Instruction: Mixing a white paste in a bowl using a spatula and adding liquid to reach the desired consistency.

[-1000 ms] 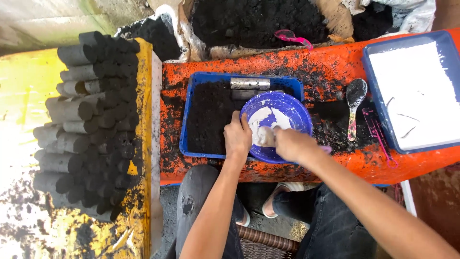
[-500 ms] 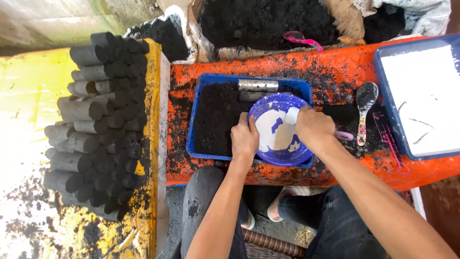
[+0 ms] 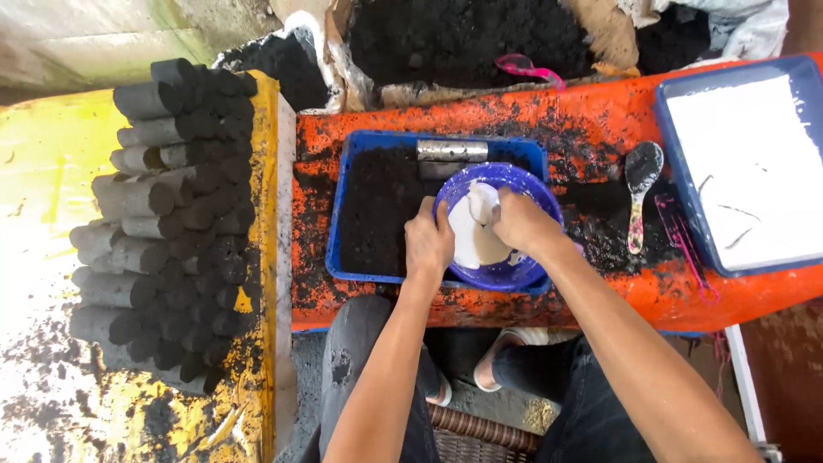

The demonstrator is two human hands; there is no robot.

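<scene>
Head view: both hands (image 3: 476,231) knead white paste (image 3: 474,233) in blue bowl (image 3: 506,273).

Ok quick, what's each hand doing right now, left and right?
Left hand: closed on the rim of the blue bowl, steadying it.
Right hand: inside the bowl, fingers curled on the white paste; whether it has a grip on any cannot be told.

Bright daylight floods in from the left — the yellow board (image 3: 51,171) and the ground below it blow out to near white. The white tray (image 3: 746,171) also glares, detail washed flat. The orange table (image 3: 600,129) sits evenly lit and sharp. Under it, shade is deep. Edges bow slightly — wide-lens distortion. The black cylinders (image 3: 171,223) lose detail in the dark.
</scene>
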